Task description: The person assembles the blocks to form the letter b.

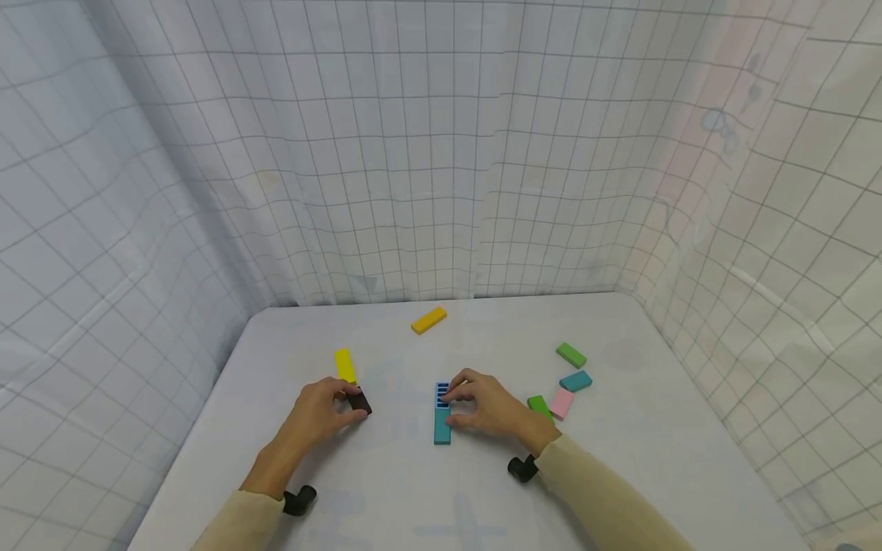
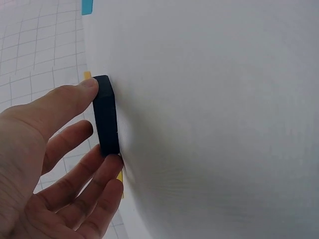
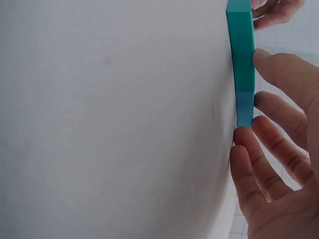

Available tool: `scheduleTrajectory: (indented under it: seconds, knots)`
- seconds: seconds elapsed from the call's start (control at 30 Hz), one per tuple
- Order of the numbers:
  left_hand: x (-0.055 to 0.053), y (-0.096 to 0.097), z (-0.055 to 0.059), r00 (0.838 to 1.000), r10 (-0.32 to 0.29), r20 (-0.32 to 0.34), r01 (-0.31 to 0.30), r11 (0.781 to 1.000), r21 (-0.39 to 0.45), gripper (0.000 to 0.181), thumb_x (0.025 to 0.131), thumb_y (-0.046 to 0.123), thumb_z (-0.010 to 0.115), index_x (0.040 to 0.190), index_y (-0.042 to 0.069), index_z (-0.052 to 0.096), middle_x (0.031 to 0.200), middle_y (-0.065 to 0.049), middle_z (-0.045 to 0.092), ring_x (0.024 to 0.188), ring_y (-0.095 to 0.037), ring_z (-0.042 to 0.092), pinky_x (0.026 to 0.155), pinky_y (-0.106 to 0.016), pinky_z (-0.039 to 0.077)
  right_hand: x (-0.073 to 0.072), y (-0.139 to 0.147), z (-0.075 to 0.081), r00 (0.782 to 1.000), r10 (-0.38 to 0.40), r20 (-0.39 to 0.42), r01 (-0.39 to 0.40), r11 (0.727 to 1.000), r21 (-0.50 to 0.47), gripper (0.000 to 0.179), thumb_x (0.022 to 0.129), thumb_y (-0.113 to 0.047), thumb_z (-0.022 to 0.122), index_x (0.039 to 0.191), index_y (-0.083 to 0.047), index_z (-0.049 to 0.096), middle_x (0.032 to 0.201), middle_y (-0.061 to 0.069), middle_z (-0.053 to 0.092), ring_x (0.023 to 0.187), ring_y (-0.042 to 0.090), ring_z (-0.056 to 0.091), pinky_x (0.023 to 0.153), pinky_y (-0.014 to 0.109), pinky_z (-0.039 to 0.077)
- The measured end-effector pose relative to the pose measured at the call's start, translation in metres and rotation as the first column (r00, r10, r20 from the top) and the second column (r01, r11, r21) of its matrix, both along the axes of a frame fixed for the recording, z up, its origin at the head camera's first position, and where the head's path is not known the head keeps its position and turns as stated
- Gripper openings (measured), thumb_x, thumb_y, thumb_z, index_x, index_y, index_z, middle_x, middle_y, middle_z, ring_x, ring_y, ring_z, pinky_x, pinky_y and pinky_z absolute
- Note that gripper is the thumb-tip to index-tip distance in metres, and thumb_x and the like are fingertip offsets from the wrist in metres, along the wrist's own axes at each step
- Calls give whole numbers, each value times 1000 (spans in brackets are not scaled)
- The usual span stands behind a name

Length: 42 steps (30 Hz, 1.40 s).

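left hand pinches black block between thumb and fingers, left part of white table; yellow block just beyond. right hand loosely bent: thumb tip at teal block, fingertips by striped blue block; cannot tell whether it grips. teal and striped blocks end to end, mid-table. farther right: near green block, pink block, blue-green block, far green block. amber block near far edge.
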State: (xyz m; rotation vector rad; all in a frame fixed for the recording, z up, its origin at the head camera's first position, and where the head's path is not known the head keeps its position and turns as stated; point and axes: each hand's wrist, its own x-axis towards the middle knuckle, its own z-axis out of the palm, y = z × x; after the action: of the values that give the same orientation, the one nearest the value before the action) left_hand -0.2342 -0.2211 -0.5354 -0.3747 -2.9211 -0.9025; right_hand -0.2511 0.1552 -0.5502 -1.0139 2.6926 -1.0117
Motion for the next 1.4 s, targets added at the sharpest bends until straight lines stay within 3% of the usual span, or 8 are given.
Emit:
scheduleTrajectory:
  seconds: [0.33,0.8,1.4]
  knots:
    - [-2,6,-5,1000,-2,-12,2,1000,1,33,90,18,104,118,7,89,119,-12,84,107,-25,79,96,-48,68,-1,-1,-2,1000,13,1,-13,1000,1,37,105,-31,91,138,-14,86,142,2,71,133,22,71,117,43,63]
    - [-11,20,-2,999,-27,-43,28,999,33,29,92,17,102,116,8,89,118,-11,85,108,-27,78,98,-51,67,-3,-2,-1,1000,20,1,-20,1000,-22,36,104,-30,92,136,-16,87,140,0,71,131,19,71,115,39,64]
    - [-23,46,-1,1000,4,-2,-4,1000,20,34,96,22,100,125,10,87,124,-8,82,114,-27,77,107,-52,69,-5,0,-3,1000,6,-3,-6,1000,-6,37,104,-34,93,135,-16,88,140,-1,71,131,20,71,116,40,64]
